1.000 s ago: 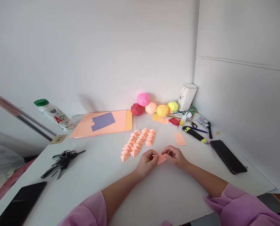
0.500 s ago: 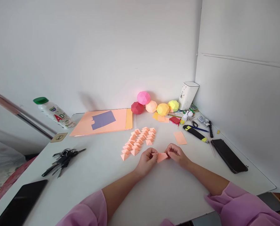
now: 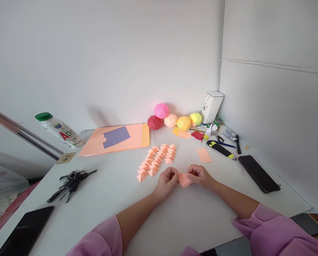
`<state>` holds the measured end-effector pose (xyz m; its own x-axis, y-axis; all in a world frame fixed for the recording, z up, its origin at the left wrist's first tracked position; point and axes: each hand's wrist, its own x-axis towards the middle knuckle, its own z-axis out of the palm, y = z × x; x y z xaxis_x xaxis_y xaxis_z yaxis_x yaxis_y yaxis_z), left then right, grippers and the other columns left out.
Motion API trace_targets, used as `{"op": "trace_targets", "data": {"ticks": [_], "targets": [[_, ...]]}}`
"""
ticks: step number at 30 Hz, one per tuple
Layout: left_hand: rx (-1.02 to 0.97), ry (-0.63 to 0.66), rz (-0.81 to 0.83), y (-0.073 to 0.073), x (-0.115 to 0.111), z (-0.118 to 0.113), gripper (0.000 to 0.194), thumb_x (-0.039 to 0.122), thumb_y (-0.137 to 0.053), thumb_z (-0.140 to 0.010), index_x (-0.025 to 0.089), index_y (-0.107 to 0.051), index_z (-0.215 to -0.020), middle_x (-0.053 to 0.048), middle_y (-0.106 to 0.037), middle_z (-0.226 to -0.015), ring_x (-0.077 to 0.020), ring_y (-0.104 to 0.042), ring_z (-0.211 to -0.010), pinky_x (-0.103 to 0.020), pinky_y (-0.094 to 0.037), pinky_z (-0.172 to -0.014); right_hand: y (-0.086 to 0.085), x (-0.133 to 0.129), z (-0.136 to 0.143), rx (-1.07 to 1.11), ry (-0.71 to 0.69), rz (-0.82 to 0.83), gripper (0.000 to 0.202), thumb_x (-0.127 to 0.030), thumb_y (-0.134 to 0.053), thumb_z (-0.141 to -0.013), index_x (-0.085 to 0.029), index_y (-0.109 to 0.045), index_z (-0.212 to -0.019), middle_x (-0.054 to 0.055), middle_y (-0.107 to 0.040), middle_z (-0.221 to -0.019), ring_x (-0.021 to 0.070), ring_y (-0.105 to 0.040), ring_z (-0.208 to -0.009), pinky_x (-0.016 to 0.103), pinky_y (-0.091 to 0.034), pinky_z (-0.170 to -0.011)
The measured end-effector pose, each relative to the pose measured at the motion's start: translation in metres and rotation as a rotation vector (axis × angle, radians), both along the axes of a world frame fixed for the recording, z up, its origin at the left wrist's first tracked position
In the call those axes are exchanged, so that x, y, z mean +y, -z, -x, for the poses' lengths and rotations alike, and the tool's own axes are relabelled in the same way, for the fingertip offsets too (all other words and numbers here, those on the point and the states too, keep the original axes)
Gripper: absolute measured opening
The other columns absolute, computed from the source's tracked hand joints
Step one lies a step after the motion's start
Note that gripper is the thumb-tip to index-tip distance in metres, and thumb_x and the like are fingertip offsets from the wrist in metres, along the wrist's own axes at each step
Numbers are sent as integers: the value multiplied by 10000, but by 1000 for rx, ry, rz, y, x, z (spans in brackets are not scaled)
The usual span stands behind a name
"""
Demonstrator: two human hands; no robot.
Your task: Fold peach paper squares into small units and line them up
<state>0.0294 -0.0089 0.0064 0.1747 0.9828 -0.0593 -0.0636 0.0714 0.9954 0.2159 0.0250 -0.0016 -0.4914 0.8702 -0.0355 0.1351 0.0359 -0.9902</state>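
Between my two hands is a small peach paper piece [image 3: 184,180], partly folded and held just above the white table. My left hand [image 3: 168,182] pinches its left end between thumb and fingers. At the right end, my right hand [image 3: 201,176] is closed on the paper, the thumb lying over it. Beyond my left hand stand rows of small folded peach paper units [image 3: 156,159], each with a pointed top. A flat peach paper rectangle [image 3: 204,155] lies beyond my right hand. Some of the held paper is hidden behind my fingers.
At the back are several faceted paper balls [image 3: 161,111] and peach sheets [image 3: 94,142]. To the right lie a utility knife [image 3: 220,149], a glue bottle [image 3: 207,134] and a black case [image 3: 259,174]. Keys [image 3: 72,183], a black phone [image 3: 26,231] and a bottle [image 3: 61,131] are left.
My right hand has shifted onto the paper, its thumb now over the right end. The paper's visible shape has changed and looks more folded. The whole view has shifted slightly.
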Motion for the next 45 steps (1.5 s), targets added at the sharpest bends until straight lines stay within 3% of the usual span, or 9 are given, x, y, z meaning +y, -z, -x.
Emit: {"op": "trace_targets", "data": {"ticks": [6, 10, 16, 21, 26, 32, 37, 42, 45], "targets": [[-132, -83, 17, -2, 1, 0, 228, 414, -509, -831, 205, -424, -800, 35, -564, -627, -120, -548, -593, -263, -436, -618, -4, -1, 1, 89, 0, 77, 257, -407, -598, -805, -175, -505, -748, -31, -553, -563, 113, -535, -495, 242, -432, -493], [-180, -13, 25, -2, 1, -1, 301, 433, -576, -796, 210, -433, -939, 29, -582, -685, -135, -591, -663, -268, -450, -636, -5, -1, 1, 47, 8, 44, 237, -397, -590, -822, -173, -521, -790, -32, -572, -560, 107, -546, -482, 214, -387, -462], [-154, -42, 24, 1, 2, -1, 357, 446, -621, -749, 203, -453, -951, 38, -545, -660, -143, -596, -665, -285, -466, -654, 1, 2, 0, 41, 33, 36, 239, -402, -607, -808, -174, -561, -864, -21, -604, -623, 117, -588, -497, 220, -390, -464], [-153, -26, 20, 4, 4, 0, 352, 434, -610, -755, 200, -440, -955, 55, -497, -647, -122, -558, -629, -280, -462, -651, 0, 5, 1, 68, 86, 35, 278, -437, -617, -782, -160, -619, -803, -10, -584, -647, 98, -531, -505, 228, -405, -469], [-89, -35, -9, 6, 3, 0, 302, 369, -592, -775, 205, -426, -967, 71, -424, -637, -84, -455, -559, -210, -374, -536, 0, 7, 1, 59, 105, 52, 272, -413, -684, -721, -158, -634, -804, -13, -567, -631, 100, -512, -512, 244, -438, -481], [-108, -33, -42, 6, 1, -1, 262, 364, -591, -785, 213, -382, -834, 64, -449, -661, -77, -433, -563, -196, -349, -528, -2, 5, 1, 104, 38, 102, 470, -342, -728, -686, -193, -551, -1095, -47, -532, -678, 99, -569, -539, 232, -439, -499], [-46, 73, -81, 9, 1, 1, 198, 375, -551, -821, 191, -504, -877, 1, -541, -758, -115, -520, -659, -245, -419, -610, -1, 6, 0, 27, -19, 159, 501, -365, -724, -686, -159, -571, -1117, -16, -594, -701, 134, -612, -615, 273, -469, -583], [54, 52, -276, 13, 2, 2, 236, 272, -594, -791, 221, -610, -1021, -77, -578, -1033, -210, -548, -968, -338, -464, -795, -4, 6, 0, 37, -35, 160, 462, -379, -719, -694, -144, -578, -1066, 8, -623, -734, 138, -600, -641, 258, -442, -567], [34, 69, -297, 16, 2, 2, 286, 244, -568, -806, 247, -617, -1088, -87, -565, -1103, -228, -536, -1029, -361, -472, -819, -5, 6, 1, 17, -21, 155, 400, -383, -724, -689, -146, -571, -972, 8, -620, -720, 135, -594, -624, 244, -424, -545]]}}
